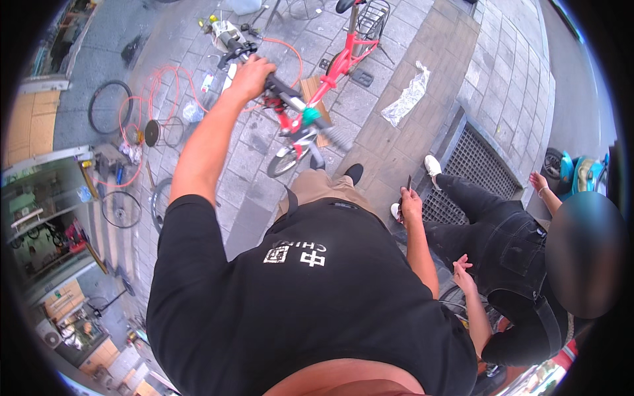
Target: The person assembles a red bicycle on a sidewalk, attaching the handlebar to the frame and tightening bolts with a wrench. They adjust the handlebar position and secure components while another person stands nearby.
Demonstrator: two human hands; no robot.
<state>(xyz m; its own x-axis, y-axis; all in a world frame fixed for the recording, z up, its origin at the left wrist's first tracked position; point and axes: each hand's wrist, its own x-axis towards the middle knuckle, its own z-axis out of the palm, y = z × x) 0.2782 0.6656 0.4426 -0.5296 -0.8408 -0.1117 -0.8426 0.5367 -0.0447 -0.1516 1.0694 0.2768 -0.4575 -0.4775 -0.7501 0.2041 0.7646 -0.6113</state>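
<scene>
A small-wheeled red bicycle (341, 65) stands ahead of me. My left hand (252, 77) is closed round the left side of its black handlebar (288, 94). The handlebar's far right end is blurred, and its front wheel (289, 157) rests on the pavement near my feet. Low at my right side, my right hand (412, 205) is closed on a thin dark object that sticks up past the fingers; its kind does not show.
At the right, a person (505, 247) in dark clothes stands close beside my right arm, next to a floor grating (477, 170). A crumpled plastic sheet (406, 94) lies ahead. Orange hose (153, 92), a loose tyre (109, 107) and wheel rims (121, 209) are on the left.
</scene>
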